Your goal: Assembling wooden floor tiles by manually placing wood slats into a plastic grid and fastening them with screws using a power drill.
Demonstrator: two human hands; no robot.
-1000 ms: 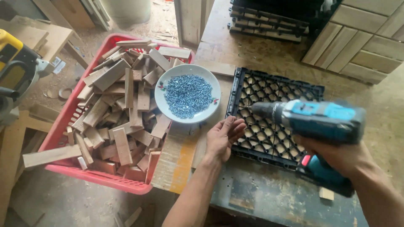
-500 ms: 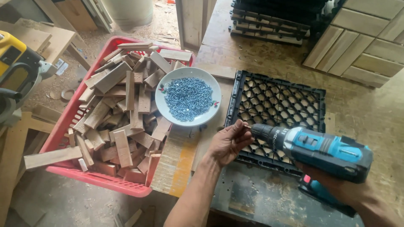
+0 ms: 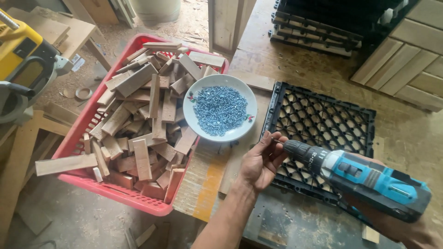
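Since the earlier frames the blue-and-black cordless drill (image 3: 364, 182) has swung down from the right-centre to the lower right, its nose now pointing left at the left hand (image 3: 260, 161), which has lifted off the black plastic grid tile (image 3: 323, 124) and met the drill's tip. That left hand has its fingers pinched at the bit, on something too small to tell. The right hand (image 3: 406, 228) is closed around the drill's grip at the lower right edge, mostly cut off by the frame. The grid tile lies flat on the desk (image 3: 295, 55) at right-centre, its left edge just beside the white plate of blue screws (image 3: 220, 109), which sits partly over the rim of the red basket (image 3: 115, 191) of wood offcuts. Bare desk lies above the tile; stacked black tiles (image 3: 318, 27) fill the upper right.
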